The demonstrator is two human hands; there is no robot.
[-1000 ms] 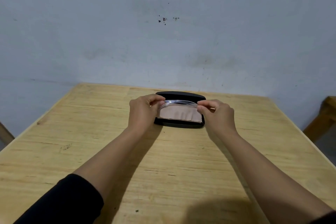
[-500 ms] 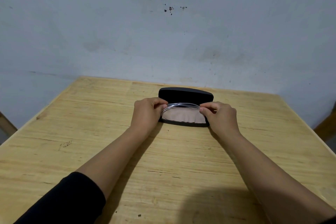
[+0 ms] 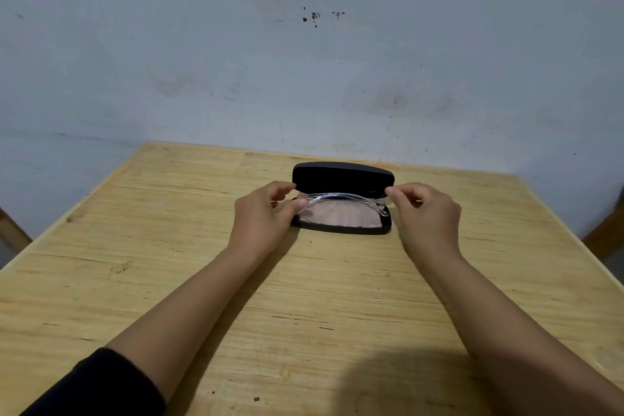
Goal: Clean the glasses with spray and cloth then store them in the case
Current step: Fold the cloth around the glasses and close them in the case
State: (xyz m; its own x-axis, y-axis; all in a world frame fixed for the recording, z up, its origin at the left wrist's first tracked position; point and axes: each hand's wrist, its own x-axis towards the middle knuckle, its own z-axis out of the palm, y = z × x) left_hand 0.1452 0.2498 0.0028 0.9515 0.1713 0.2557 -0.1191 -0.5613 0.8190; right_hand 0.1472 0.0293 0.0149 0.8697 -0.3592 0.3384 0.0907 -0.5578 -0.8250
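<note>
Head view. A black, oblong, hard-shell glasses case lies open on the pale, grained wooden bench, between the 2 hands and just beyond their fingertips; its lid stands raised on the side away from the person. No brand, label or writing can be read on the case or elsewhere. Inside the lower tray lies a pinkish-beige cloth, and over it rests a pair of clear, transparent-framed glasses, folded, spanning the tray from the left hand to the right hand. The left hand is loosely curled at the left end of the case, its thumb and forefinger narrowly parted, the thumb touching the end of the clear frame; whether it grips the frame cannot be told. The right hand is at the right end, fingers curled, thumb and forefinger pinched near the lid corner; contact with the lid cannot be told. A black sleeve covers the left forearm near the elbow.
</note>
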